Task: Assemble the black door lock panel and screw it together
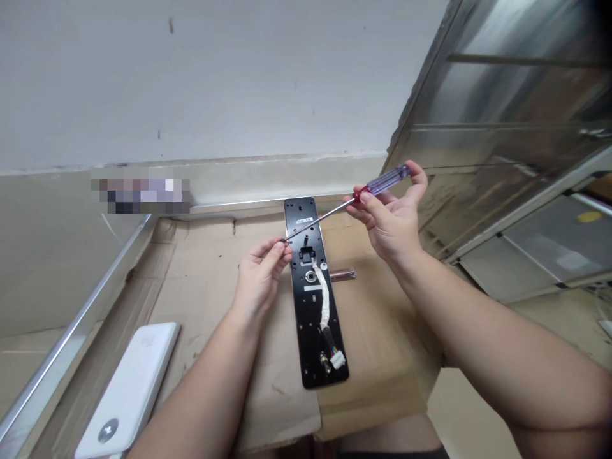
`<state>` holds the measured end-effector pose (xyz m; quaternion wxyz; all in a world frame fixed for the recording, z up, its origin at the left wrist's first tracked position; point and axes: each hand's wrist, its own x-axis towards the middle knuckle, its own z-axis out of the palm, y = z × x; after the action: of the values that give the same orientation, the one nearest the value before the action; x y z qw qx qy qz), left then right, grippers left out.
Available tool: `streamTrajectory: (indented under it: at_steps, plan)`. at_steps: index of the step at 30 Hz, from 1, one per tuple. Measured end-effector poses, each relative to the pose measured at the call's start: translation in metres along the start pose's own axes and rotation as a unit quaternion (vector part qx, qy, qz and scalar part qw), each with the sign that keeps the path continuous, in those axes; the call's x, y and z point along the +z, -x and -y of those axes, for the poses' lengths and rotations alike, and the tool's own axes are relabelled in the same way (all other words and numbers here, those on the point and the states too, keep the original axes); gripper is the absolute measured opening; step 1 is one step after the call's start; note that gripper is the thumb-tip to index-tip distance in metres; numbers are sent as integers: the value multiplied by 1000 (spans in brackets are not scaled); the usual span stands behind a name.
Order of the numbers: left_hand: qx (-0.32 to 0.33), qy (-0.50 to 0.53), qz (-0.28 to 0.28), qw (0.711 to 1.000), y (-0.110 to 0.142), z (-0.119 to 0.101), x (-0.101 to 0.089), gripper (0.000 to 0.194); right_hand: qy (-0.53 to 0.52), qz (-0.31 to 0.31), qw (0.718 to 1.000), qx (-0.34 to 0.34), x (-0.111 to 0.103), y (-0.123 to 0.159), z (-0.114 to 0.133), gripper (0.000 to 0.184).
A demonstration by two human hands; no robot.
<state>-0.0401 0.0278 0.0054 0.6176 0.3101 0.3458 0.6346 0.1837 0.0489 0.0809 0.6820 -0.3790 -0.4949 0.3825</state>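
Note:
My right hand [392,220] grips a screwdriver [386,180] by its clear purple and red handle. The metal shaft slants down to the left, above a long black door lock panel [310,331]. At the screwdriver's tip, the fingers of my left hand [262,274] are pinched together; whatever small thing is between them is too small to name. The panel lies flat with its back up, showing screw holes, a round socket and a white-wrapped cable [324,299] ending in a white connector [337,360]. A brownish bar, the lock's handle [343,275], sticks out from under its right side.
Cardboard [373,331] covers the work surface beneath the panel. A white power bank [131,389] lies at the left, near a metal edge rail [71,325]. A wall [201,83] rises behind, and shiny metal panels [502,95] lean at the right.

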Motion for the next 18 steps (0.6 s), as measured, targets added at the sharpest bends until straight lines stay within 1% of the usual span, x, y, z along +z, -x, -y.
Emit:
streamTrajectory:
  at_steps: [7, 10, 14, 18]
  plan:
    - [-3, 20, 2, 1000, 0, -1, 1, 27, -20, 4, 1000, 7, -1, -2, -7, 82]
    - [0, 12, -6, 1000, -1, -1, 0, 27, -27, 0, 1000, 10, -1, -4, -12, 86]
    - [7, -7, -9, 1000, -1, -2, 1, 28, -11, -6, 1000, 15, -1, -4, -15, 88]
    - [11, -35, 12, 999, 1, -1, 1, 37, -5, -5, 1000, 19, 0, -3, -12, 85]
